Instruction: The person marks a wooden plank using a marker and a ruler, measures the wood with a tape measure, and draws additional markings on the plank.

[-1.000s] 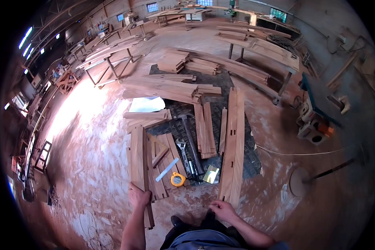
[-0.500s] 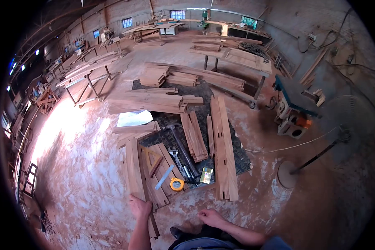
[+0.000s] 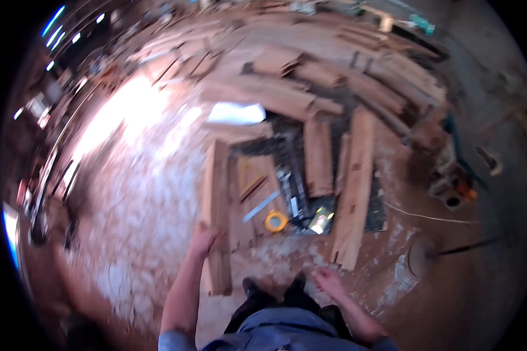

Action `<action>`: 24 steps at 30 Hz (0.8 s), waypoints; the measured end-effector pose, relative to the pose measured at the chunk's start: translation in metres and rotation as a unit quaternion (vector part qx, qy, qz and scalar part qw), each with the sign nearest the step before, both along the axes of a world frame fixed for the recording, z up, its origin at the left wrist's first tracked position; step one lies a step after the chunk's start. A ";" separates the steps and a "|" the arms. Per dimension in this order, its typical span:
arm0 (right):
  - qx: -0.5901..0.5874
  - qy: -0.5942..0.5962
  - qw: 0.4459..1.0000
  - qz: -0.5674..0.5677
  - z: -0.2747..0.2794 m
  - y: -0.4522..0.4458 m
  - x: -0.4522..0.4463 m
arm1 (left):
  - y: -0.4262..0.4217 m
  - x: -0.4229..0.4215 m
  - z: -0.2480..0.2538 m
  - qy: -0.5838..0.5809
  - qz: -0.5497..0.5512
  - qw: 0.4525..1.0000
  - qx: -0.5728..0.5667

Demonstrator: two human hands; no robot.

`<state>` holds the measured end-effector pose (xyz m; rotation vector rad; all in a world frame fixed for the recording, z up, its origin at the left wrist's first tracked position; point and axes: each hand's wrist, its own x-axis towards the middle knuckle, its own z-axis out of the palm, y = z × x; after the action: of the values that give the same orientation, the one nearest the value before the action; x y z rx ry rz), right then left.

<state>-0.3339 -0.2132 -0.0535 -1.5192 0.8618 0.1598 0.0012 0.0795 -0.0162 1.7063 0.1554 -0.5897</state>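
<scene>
My left hand [image 3: 205,238] is closed around the left edge of a long wooden board [image 3: 218,199], near its close end. The board lies along the left of a stack of shorter boards [image 3: 240,231]. On that stack rest a yellow-and-brown set square [image 3: 253,178], a metal ruler [image 3: 261,206] and a yellow tape measure [image 3: 276,221]. My right hand [image 3: 329,279], blurred, hangs in front of my body with its fingers curled and no object visible in it. Closest to it is the near end of a long mortised timber [image 3: 356,193].
A hammer [image 3: 295,158], metal tools and a shiny small box [image 3: 321,220] lie on a dark sheet [image 3: 376,205]. White paper [image 3: 236,113] tops more timber behind. To the right are a machine [image 3: 451,184], a cable [image 3: 418,215] and a round-based stand [image 3: 420,257].
The view has swung and blurred, now showing more of my body and both shoes. The board in my left hand has turned, showing a broader face near its close end. My right hand remains low.
</scene>
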 end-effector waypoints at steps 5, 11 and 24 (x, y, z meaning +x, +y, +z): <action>0.042 0.013 0.999 0.030 -0.014 -0.025 0.015 | 0.003 -0.027 0.033 0.117 0.027 0.986 -0.118; 0.068 -0.041 0.984 0.160 0.027 -0.001 0.095 | 0.039 -0.068 0.056 0.118 0.024 0.987 -0.103; 0.562 -0.101 0.820 0.044 0.032 0.285 0.253 | 0.200 -0.061 0.102 -0.152 -0.227 0.892 0.362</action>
<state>-0.0813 0.0718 -0.0215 -0.4296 0.3599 0.4717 -0.0596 0.2798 0.0858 2.5749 -0.2991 -0.6351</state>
